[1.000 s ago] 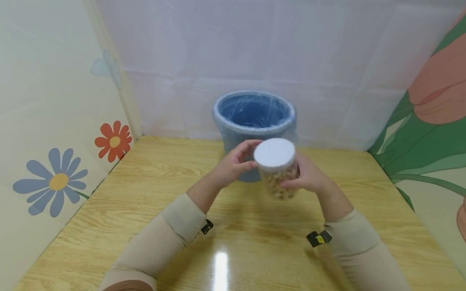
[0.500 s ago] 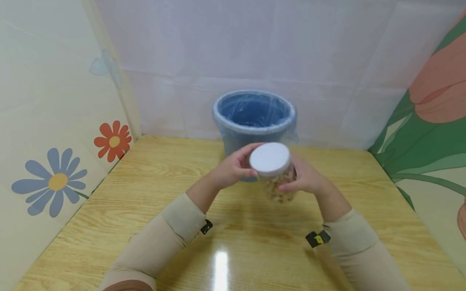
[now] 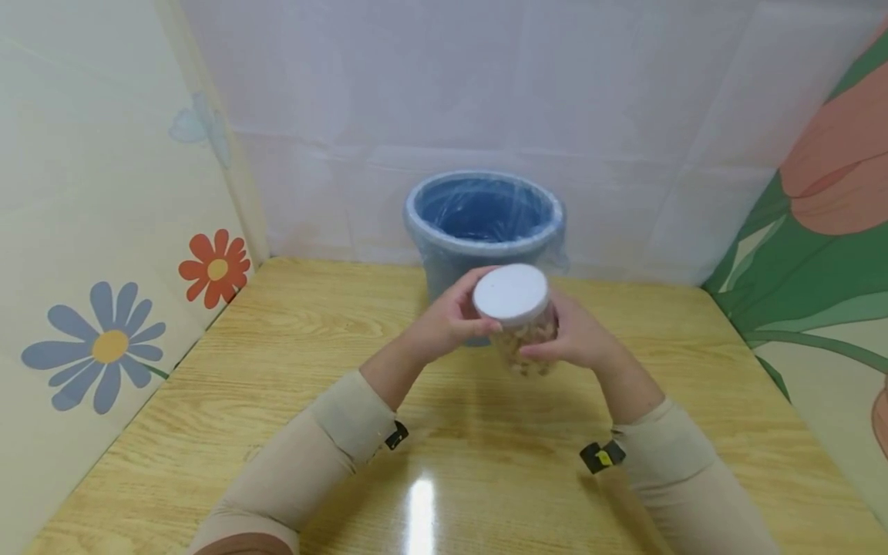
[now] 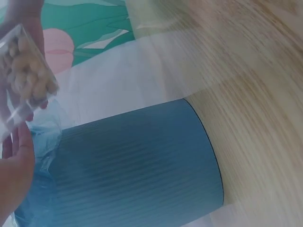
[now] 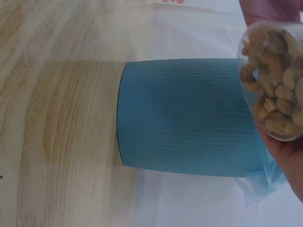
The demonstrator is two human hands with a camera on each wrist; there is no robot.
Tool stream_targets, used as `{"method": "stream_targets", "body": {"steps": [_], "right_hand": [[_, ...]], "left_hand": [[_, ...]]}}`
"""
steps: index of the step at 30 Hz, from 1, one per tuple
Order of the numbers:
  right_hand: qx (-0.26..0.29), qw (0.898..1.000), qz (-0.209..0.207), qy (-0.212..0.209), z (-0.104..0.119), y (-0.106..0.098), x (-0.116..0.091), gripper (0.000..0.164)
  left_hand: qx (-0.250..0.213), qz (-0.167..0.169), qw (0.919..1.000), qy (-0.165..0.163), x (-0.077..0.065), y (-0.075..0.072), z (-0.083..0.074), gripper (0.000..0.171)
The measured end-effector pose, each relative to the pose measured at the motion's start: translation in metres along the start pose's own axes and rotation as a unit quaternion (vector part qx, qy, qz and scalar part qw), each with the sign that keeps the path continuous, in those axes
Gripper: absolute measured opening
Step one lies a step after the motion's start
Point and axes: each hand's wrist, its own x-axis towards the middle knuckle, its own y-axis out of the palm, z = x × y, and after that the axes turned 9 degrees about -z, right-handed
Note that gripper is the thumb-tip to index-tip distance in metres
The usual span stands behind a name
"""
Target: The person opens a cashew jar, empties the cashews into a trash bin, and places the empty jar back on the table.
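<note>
A clear jar [image 3: 530, 339] of cashew nuts, topped by a white lid [image 3: 511, 294], is held tilted above the table. My left hand [image 3: 444, 320] grips the lid from the left, thumb at its near edge. From the right, my right hand [image 3: 583, 331] holds the jar's body, its thumb across the front. Seen from the right wrist, the nuts [image 5: 277, 80] show through the jar's rounded bottom. In the left wrist view the jar's nuts [image 4: 29, 71] lie behind clear plastic. Some far-side fingers are hidden behind the jar.
Directly behind the hands stands a blue ribbed bin [image 3: 444, 270], lined with a clear plastic bag [image 5: 265, 182] folded over its rim. The wood-grain table [image 3: 333, 308] meets a pale cloth backdrop [image 3: 312, 185]. Flower-printed panels [image 3: 111, 231] flank both sides.
The jar has shifted slightly left, dipping toward me and then rising a little. Both hands have kept hold of it, and the lid has stayed on.
</note>
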Motion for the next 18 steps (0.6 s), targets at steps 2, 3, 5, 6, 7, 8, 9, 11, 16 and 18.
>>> {"method": "stream_targets", "body": {"steps": [2, 3, 5, 6, 7, 8, 9, 11, 16, 18], "right_hand": [[-0.004, 1.0, -0.013, 0.002, 0.0, 0.002, 0.001, 0.084], [-0.009, 1.0, -0.021, 0.002, 0.0, 0.002, 0.001, 0.085], [-0.02, 0.999, -0.036, 0.004, 0.001, 0.004, 0.002, 0.086], [-0.026, 0.999, -0.043, 0.006, 0.001, 0.005, 0.003, 0.087], [-0.035, 0.998, -0.051, 0.008, 0.001, 0.005, 0.003, 0.087], [-0.046, 0.997, -0.06, 0.011, 0.001, 0.006, 0.004, 0.087], [-0.055, 0.996, -0.068, 0.013, 0.001, 0.006, 0.005, 0.087], [-0.079, 0.993, -0.087, 0.02, 0.0, 0.007, 0.006, 0.087], [-0.143, 0.981, -0.128, 0.019, -0.004, 0.01, 0.008, 0.093], [-0.157, 0.978, -0.137, 0.011, -0.004, 0.011, 0.007, 0.093]], "left_hand": [[-0.003, -0.013, 0.9999, 0.003, 0.0, 0.002, -0.001, 0.076], [0.0, -0.022, 0.9997, 0.003, 0.0, 0.002, -0.002, 0.074], [0.012, -0.041, 0.9991, 0.002, 0.0, 0.004, -0.003, 0.072], [0.021, -0.053, 0.9984, 0.0, 0.0, 0.005, -0.004, 0.072], [0.034, -0.066, 0.9972, -0.002, 0.0, 0.006, -0.004, 0.072], [0.046, -0.079, 0.9958, -0.004, 0.0, 0.007, -0.004, 0.071], [0.061, -0.092, 0.9939, -0.007, 0.0, 0.008, -0.004, 0.07], [0.088, -0.116, 0.9894, -0.012, 0.0, 0.01, -0.004, 0.069], [0.122, -0.149, 0.981, -0.025, 0.002, 0.013, -0.004, 0.071], [0.124, -0.153, 0.98, -0.027, 0.002, 0.014, -0.004, 0.072]]}}
